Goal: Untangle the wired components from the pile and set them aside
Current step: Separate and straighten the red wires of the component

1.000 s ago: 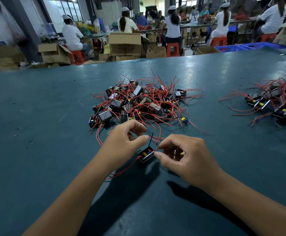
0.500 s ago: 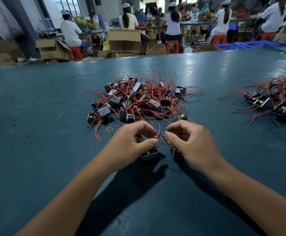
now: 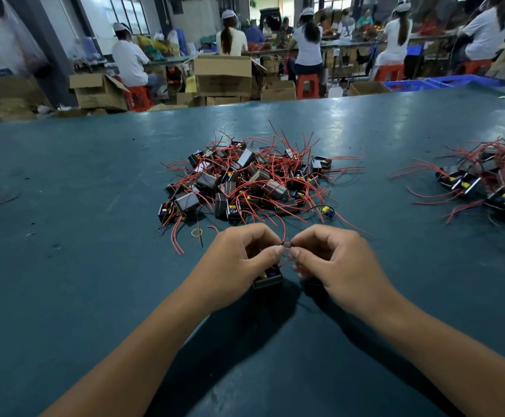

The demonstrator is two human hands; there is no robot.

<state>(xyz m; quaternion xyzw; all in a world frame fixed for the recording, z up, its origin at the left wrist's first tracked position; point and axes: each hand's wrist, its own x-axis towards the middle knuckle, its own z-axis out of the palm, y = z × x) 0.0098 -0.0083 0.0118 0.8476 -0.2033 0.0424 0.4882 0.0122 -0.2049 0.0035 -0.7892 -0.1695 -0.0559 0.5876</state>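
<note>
both hands work just in front of the tangled pile (image 3: 246, 180) on the green worktop (image 3: 64, 266). the left hand (image 3: 239, 260) pinches a red wire (image 3: 287, 251) at its fingertips, with 1 black component (image 3: 267, 278) showing under its palm; the right hand (image 3: 332, 260) pinches the same wire close beside it, and whether it hides a 2nd component cannot be told. the step looks like separating crossed leads. next likely calls for drawing the hands apart, then moving the freed piece toward the sorted group (image 3: 492, 185) at right.

No readable text, labels or numbers on any item in view
</note>
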